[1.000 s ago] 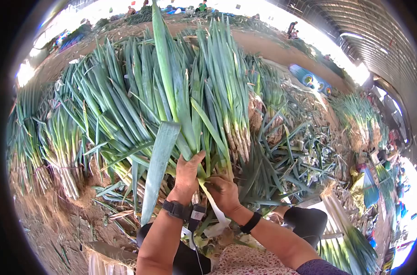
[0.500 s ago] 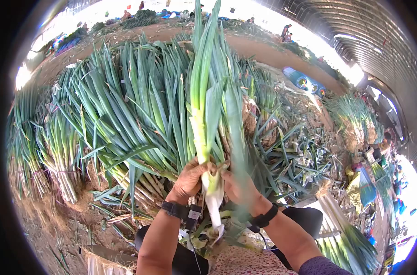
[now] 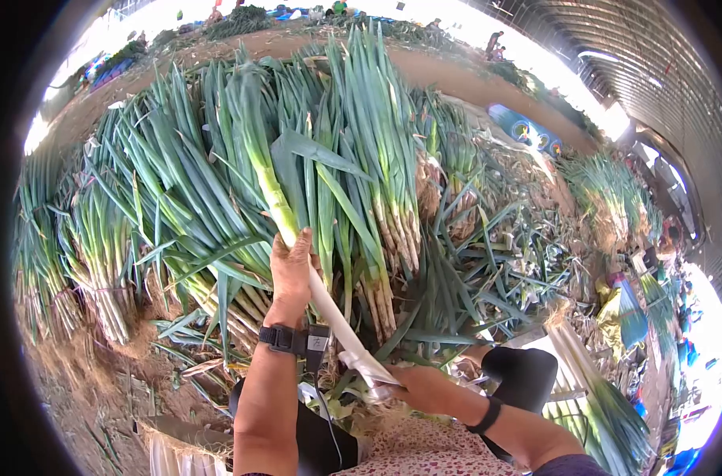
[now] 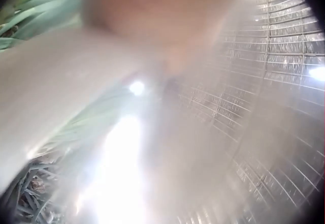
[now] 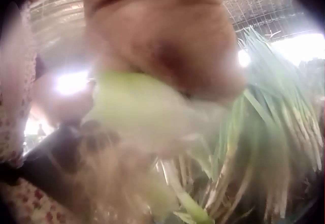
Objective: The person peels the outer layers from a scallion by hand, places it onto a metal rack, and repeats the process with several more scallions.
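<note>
One long leek (image 3: 337, 319) slants across the head view, its green leaves up and left, its white root end low near the lap. My left hand (image 3: 293, 270) grips it where the white shaft meets the green. Down at the root end, my right hand (image 3: 421, 387) pinches pale peeled layers against the shaft. In the left wrist view the white shaft (image 4: 56, 81) passes blurred beside the left hand (image 4: 162, 10). A pale green layer (image 5: 137, 102) hangs under the right hand (image 5: 162, 41) in the right wrist view, with blurred roots below.
A large heap of leeks (image 3: 186, 174) lies ahead, with tied bundles (image 3: 107, 293) at the left. Loose cut leaves (image 3: 503, 278) cover the ground at the right. Cleaned leeks (image 3: 583, 373) lie beside the right knee (image 3: 527, 374).
The leek has tilted to the left, its white shaft now bare. My left hand has moved up and left with it; my right hand has pulled down to the root end.
</note>
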The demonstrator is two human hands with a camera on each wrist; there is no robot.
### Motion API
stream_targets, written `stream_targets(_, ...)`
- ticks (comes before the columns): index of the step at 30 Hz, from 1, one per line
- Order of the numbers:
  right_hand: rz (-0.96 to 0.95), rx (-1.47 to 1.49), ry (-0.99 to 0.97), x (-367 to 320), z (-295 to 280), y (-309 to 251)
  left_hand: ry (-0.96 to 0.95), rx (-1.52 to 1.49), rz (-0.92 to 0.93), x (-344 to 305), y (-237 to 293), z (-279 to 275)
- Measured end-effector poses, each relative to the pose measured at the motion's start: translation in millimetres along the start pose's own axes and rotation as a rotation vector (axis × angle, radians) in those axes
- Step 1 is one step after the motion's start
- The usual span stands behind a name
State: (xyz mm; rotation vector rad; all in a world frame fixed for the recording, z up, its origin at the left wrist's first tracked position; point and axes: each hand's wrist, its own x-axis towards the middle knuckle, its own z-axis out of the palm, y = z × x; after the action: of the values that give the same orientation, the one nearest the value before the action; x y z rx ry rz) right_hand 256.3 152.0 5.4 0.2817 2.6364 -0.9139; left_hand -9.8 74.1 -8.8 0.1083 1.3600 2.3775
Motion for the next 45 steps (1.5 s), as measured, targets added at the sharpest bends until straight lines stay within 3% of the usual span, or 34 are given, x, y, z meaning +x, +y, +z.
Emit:
stream_targets(2, 0.072, -0.114, -0.044, -21, -10, -16, 0.012, -0.066, -0.017, -2, 1, -1)
stream_targets(4, 0.163, -0.154, -0.165, -40, -20, -25, 0.182, 0.043, -0.099, -2, 9, 1)
stream_targets(6, 0.155, -0.117, -0.154, -72, 13, 9, 0.247, 0.095, -0.072, 11, 22, -11)
stream_targets(10, 0.237, -0.039, -0.151, -115, 10, 18, 0.089, -0.046, -0.032, 13, 8, -19)
stream_targets(12, 0.274, -0.052, -0.173, -139, 7, 27, 0.197, -0.056, -0.086, 12, 10, -13)
stream_targets(14, 0.336, -0.228, -0.527, -185, 25, 70, 0.388, 0.186, -0.04, 19, 32, -20)
stream_targets(16, 0.437, -0.221, -0.358, -227, 30, 102, 0.255, 0.062, 0.098, 49, 38, -56)
stream_targets(17, 0.488, -0.194, -0.274, -242, 35, 111, 0.252, 0.082, 0.113, 40, 43, -48)
stream_targets(18, 0.415, -0.17, -0.055, -238, 38, 126, 0.233, 0.054, 0.072, 36, 39, -37)
stream_targets(19, 0.422, -0.02, 0.081, -211, 2, 89, 0.223, 0.012, 0.046, 32, 35, -30)
stream_targets(20, 0.518, -0.042, 0.076, -188, -18, 72, 0.22, -0.035, 0.023, 28, 32, -26)
stream_targets(23, 0.256, -0.153, 0.315, -133, -39, 66, 0.126, -0.199, -0.039, 24, 22, -20)
stream_targets(24, 0.143, -0.019, 0.337, -110, -40, 70, 0.102, -0.261, -0.063, 25, 18, -20)
stream_targets(27, -0.041, 0.451, 0.237, -31, -41, 49, -0.013, -0.406, -0.064, 22, 11, -19)
stream_targets(29, -0.267, 0.442, 0.226, 22, -33, 35, -0.037, -0.453, -0.064, 19, 12, -12)
stream_targets(32, -0.427, 0.614, 0.122, 68, -21, 20, -0.1, -0.512, -0.062, 19, 16, -16)
stream_targets(35, -0.111, 0.827, -0.294, 80, -9, 37, -0.105, -0.558, -0.056, 24, 22, -20)
stream_targets(38, -0.172, 0.615, -0.1, 33, 2, 42, -0.057, -0.536, -0.012, 33, 28, -35)
stream_targets(39, -0.1, 0.955, -0.067, 13, 24, 68, -0.052, -0.54, 0.015, 38, 32, -42)
stream_targets(41, 0.073, 0.34, 0.041, -44, 55, 124, 0.016, -0.467, 0.079, 38, 43, -45)
stream_targets(42, 0.204, -0.052, -0.189, -70, 65, 151, 0.051, -0.447, 0.088, 36, 46, -45)
stream_targets(44, 0.337, -0.117, -0.426, -115, 55, 159, 0.102, -0.394, 0.092, 33, 50, -39)
stream_targets(45, 0.355, -0.139, -0.313, -128, 46, 163, 0.096, -0.387, 0.093, 35, 50, -40)
